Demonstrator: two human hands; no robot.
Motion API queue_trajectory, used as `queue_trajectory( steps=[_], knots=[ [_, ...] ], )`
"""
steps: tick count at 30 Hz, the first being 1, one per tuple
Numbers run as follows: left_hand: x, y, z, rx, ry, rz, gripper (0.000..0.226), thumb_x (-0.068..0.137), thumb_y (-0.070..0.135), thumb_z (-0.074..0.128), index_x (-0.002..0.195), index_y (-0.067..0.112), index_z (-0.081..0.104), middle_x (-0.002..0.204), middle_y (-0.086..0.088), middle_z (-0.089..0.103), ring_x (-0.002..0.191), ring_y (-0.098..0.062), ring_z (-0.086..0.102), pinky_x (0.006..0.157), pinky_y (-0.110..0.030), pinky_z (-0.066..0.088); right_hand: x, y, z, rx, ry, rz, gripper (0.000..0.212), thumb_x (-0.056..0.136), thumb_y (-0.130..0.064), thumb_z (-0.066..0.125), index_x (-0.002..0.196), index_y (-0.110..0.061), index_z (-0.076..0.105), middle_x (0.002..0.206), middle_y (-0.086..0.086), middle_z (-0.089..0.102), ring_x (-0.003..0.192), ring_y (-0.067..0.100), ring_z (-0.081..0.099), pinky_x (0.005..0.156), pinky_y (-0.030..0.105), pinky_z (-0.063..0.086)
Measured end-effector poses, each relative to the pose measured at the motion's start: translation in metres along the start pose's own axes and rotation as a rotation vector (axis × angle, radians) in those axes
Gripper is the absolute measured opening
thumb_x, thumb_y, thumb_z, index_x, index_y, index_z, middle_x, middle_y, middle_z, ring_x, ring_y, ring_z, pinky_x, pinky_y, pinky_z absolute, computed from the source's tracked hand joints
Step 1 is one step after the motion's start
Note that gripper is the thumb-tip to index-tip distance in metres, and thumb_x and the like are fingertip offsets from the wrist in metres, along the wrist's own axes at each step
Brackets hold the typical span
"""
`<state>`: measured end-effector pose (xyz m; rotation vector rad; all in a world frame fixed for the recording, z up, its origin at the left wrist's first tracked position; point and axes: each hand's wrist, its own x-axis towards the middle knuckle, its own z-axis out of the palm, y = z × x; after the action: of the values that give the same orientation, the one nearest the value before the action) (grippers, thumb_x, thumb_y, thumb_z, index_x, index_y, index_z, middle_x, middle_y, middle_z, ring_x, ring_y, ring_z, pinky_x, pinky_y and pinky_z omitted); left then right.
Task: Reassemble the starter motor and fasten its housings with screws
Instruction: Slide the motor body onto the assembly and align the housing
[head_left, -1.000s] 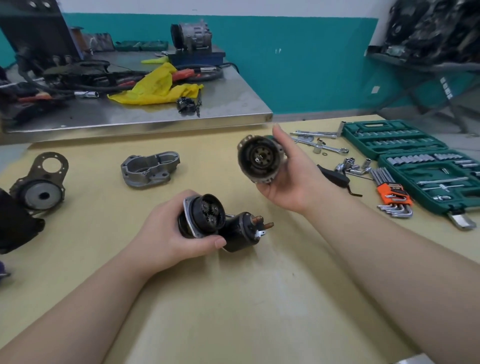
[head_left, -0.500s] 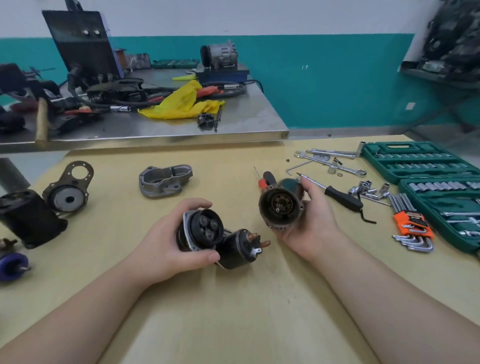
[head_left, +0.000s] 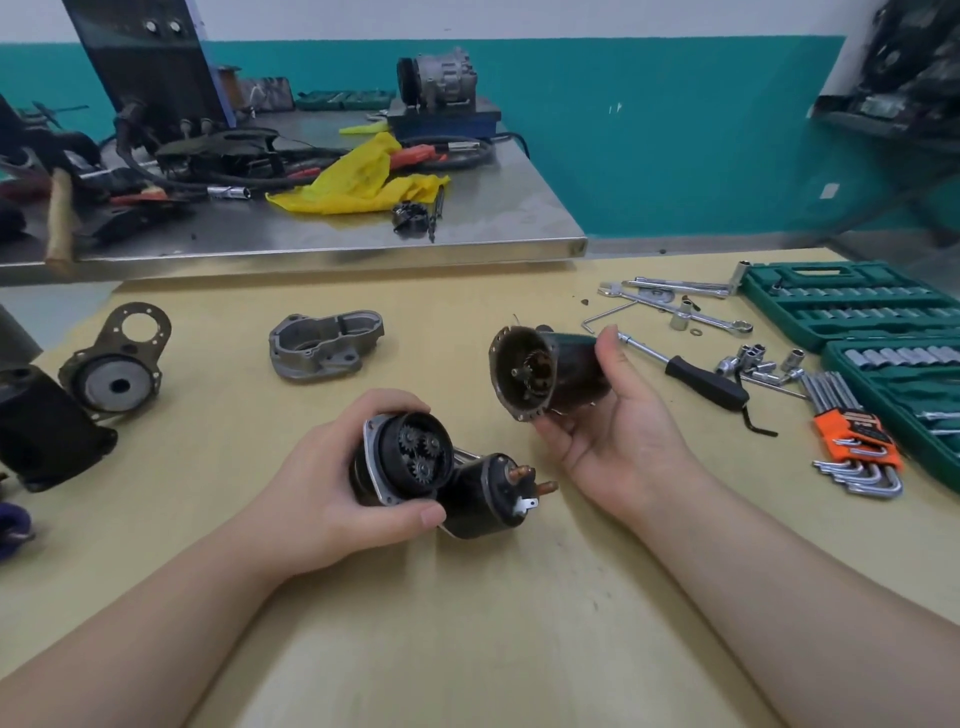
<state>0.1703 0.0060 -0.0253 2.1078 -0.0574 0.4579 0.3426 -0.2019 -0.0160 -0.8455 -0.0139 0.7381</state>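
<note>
My left hand grips the gear housing of the starter, fingers curled over its top and thumb pressed along its lower rim; three small gears show in its open face, which is turned toward me. The solenoid hangs off its right side with two copper studs sticking out. My right hand is palm up and cradles the motor body, thumb hooked over its upper side, the open end tilted toward my left hand. The two halves are near each other but apart, both lifted above the yellow table.

Past my left hand, a grey cast end cover lies on the table. Further left sits a bracket plate with a round hub, and at the left edge a black casing, partly cut off by the frame. Below it, something purple is mostly out of view and I cannot tell what it is.

To my right lie a black-handled driver, loose sockets, a set of hex keys in an orange holder, and wrenches. The green socket case stands open, its right side cut off.

Beyond the table's far edge stands a steel bench with a yellow rag, tangled cables, and a grey motor unit on a blue base. My palms hide the rear of both parts.
</note>
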Motion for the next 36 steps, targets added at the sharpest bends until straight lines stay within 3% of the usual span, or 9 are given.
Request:
queue_trajectory(
  steps=[3, 7, 11, 15, 20, 25, 30, 32, 36],
  knots=[
    [0.001, 0.001, 0.001, -0.018, 0.007, 0.001, 0.07, 0.067, 0.047, 0.091, 0.128, 0.037, 0.057, 0.117, 0.007, 0.072, 0.104, -0.017, 0.072, 0.086, -0.017, 0.055, -0.001, -0.001, 0.0, -0.003, -0.001, 0.036, 0.072, 0.079, -0.068, 0.072, 0.131, -0.018, 0.072, 0.118, 0.009, 0.077, 0.087, 0.022, 0.074, 0.048, 0.026, 0.06],
    [0.001, 0.002, 0.001, -0.023, 0.01, 0.001, 0.068, 0.068, 0.047, 0.09, 0.126, 0.038, 0.057, 0.116, 0.008, 0.072, 0.102, -0.015, 0.072, 0.085, -0.015, 0.054, -0.005, -0.001, 0.002, 0.021, -0.01, 0.067, 0.065, 0.073, -0.071, 0.074, 0.116, -0.022, 0.077, 0.101, 0.003, 0.076, 0.063, 0.014, 0.07, 0.041, 0.02, 0.053],
    [0.001, 0.003, 0.001, -0.019, 0.008, 0.001, 0.067, 0.068, 0.049, 0.09, 0.125, 0.039, 0.057, 0.115, 0.007, 0.072, 0.102, -0.015, 0.072, 0.084, -0.015, 0.054, -0.012, -0.001, 0.005, -0.012, -0.046, 0.037, 0.074, 0.078, -0.071, 0.073, 0.135, -0.024, 0.074, 0.1, -0.001, 0.073, 0.067, 0.013, 0.066, 0.039, 0.018, 0.038],
    [0.001, 0.003, 0.001, -0.028, 0.0, -0.01, 0.066, 0.069, 0.05, 0.088, 0.126, 0.038, 0.057, 0.116, 0.006, 0.072, 0.104, -0.017, 0.072, 0.085, -0.016, 0.054, -0.024, -0.006, 0.006, 0.031, -0.123, 0.021, 0.035, 0.086, -0.053, 0.069, 0.09, -0.021, 0.082, 0.091, 0.003, 0.072, 0.066, 0.02, 0.063, 0.047, 0.022, 0.039],
    [-0.001, 0.002, -0.002, -0.069, -0.026, -0.031, 0.058, 0.077, 0.051, 0.08, 0.128, 0.037, 0.056, 0.117, 0.004, 0.071, 0.106, -0.02, 0.07, 0.087, -0.021, 0.054, -0.036, -0.002, 0.011, -0.076, -0.237, -0.077, 0.039, 0.085, -0.028, 0.06, 0.116, -0.005, 0.067, 0.1, 0.018, 0.066, 0.065, 0.028, 0.056, 0.049, 0.028, 0.042],
    [-0.002, 0.001, -0.003, -0.048, -0.025, -0.033, 0.058, 0.077, 0.051, 0.079, 0.129, 0.038, 0.056, 0.118, 0.007, 0.071, 0.107, -0.02, 0.07, 0.087, -0.02, 0.054, -0.037, 0.009, 0.011, -0.235, -0.236, -0.258, 0.031, 0.094, -0.029, 0.063, 0.111, -0.005, 0.072, 0.092, 0.012, 0.071, 0.059, 0.02, 0.056, 0.043, 0.025, 0.036],
    [0.0, 0.001, -0.002, -0.054, -0.008, -0.02, 0.054, 0.078, 0.047, 0.08, 0.126, 0.034, 0.059, 0.116, 0.004, 0.072, 0.105, -0.02, 0.071, 0.086, -0.021, 0.054, -0.041, 0.01, 0.011, -0.342, -0.186, -0.381, 0.07, 0.081, -0.037, 0.077, 0.124, 0.014, 0.057, 0.095, 0.018, 0.071, 0.056, 0.023, 0.057, 0.041, 0.025, 0.037],
    [0.0, 0.001, -0.002, -0.052, 0.004, -0.014, 0.052, 0.079, 0.046, 0.081, 0.124, 0.033, 0.06, 0.113, 0.003, 0.072, 0.101, -0.02, 0.071, 0.084, -0.02, 0.054, -0.043, 0.011, 0.012, -0.375, -0.156, -0.408, 0.073, 0.075, -0.038, 0.081, 0.123, 0.012, 0.057, 0.092, 0.016, 0.07, 0.055, 0.024, 0.059, 0.041, 0.025, 0.04],
    [0.0, -0.002, 0.0, -0.044, 0.025, -0.04, 0.057, 0.076, 0.048, 0.082, 0.126, 0.032, 0.06, 0.109, 0.0, 0.073, 0.095, -0.021, 0.072, 0.081, -0.029, 0.057, -0.049, 0.011, 0.012, -0.505, -0.12, -0.501, 0.051, 0.07, -0.039, 0.086, 0.107, -0.01, 0.068, 0.084, 0.0, 0.07, 0.061, 0.015, 0.062, 0.051, 0.023, 0.046]
  ],
)
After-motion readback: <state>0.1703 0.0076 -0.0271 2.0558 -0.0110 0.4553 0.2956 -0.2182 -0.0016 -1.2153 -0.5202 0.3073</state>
